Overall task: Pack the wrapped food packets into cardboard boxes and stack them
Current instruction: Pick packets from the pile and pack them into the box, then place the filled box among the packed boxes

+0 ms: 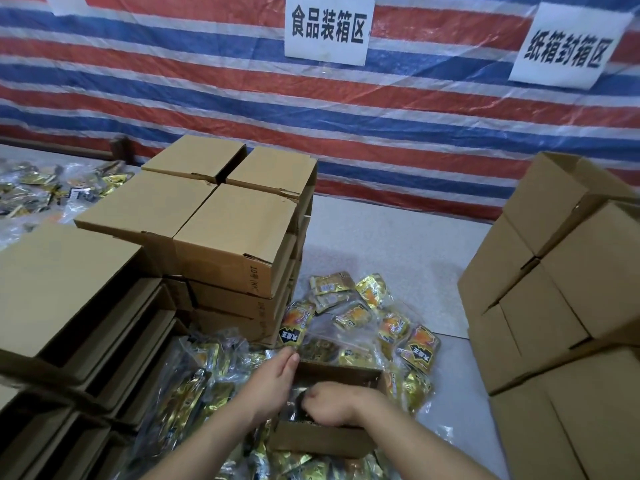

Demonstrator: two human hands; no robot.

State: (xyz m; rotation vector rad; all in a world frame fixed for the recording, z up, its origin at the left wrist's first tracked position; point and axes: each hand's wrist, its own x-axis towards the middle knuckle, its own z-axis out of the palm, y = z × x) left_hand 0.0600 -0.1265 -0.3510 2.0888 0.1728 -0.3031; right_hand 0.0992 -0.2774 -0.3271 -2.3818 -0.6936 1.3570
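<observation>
A small open cardboard box (341, 370) sits among a heap of gold and orange wrapped food packets (388, 327). My left hand (275, 379) lies with straight fingers against the box's left side, fingertips at its far corner. My right hand (334, 403) reaches into the box, fingers curled on a dark packet (294, 407) inside. More packets in clear bags (194, 386) lie to the left of the box.
Stacks of closed flat boxes (221, 216) rise behind and to the left. Taller closed cartons (561, 282) are stacked at the right. More packets (41, 188) lie far left. A striped tarp (433, 109) with two paper signs hangs behind the grey table surface (388, 251).
</observation>
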